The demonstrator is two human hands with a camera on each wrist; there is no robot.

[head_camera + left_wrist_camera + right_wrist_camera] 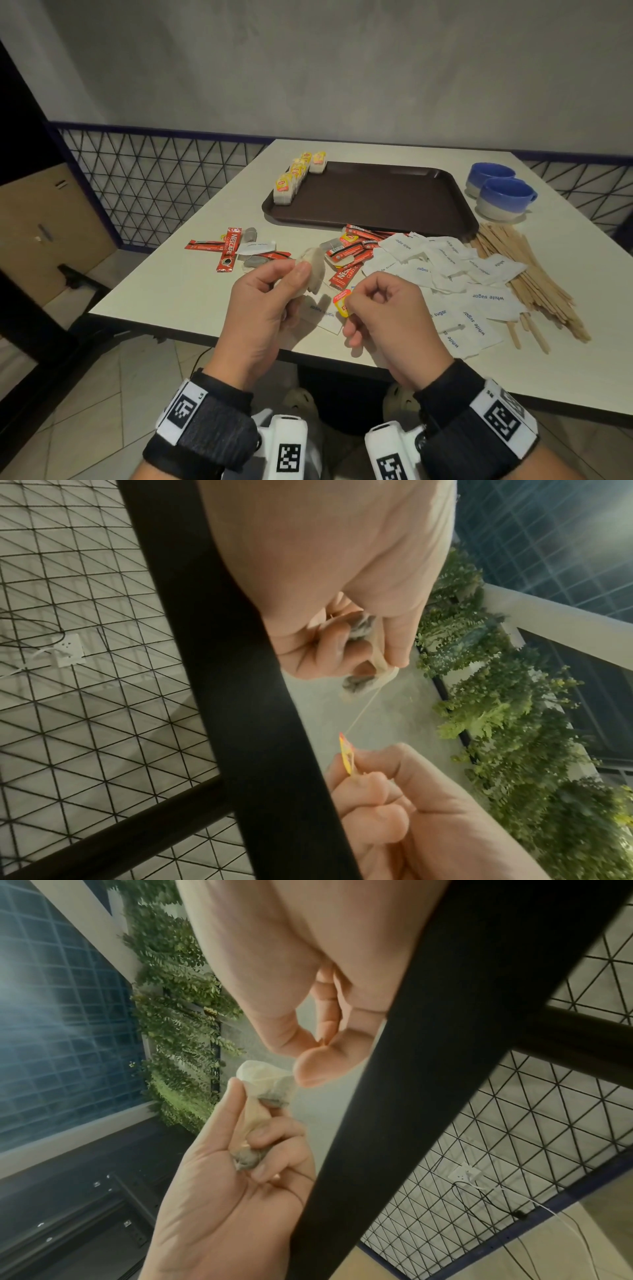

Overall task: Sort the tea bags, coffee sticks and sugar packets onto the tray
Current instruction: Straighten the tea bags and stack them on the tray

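Note:
Above the table's near edge my left hand (274,294) grips a loose white tea bag (313,274), thumb pressed on it; that tea bag (267,1083) shows folded in the right wrist view. My right hand (373,308) pinches its yellow and red tag (342,303). A thin string (363,712) runs taut from the bag (359,683) to the tag (346,756). The brown tray (376,198) lies at the back, with a row of tagged tea bags (296,178) along its left edge. Red coffee sticks (229,248) and white sugar packets (452,270) lie scattered in front of the tray.
Two blue and white cups (500,193) stand right of the tray. A pile of wooden stirrers (524,281) lies at the right. A wire mesh fence (154,185) runs behind and left of the white table (191,291).

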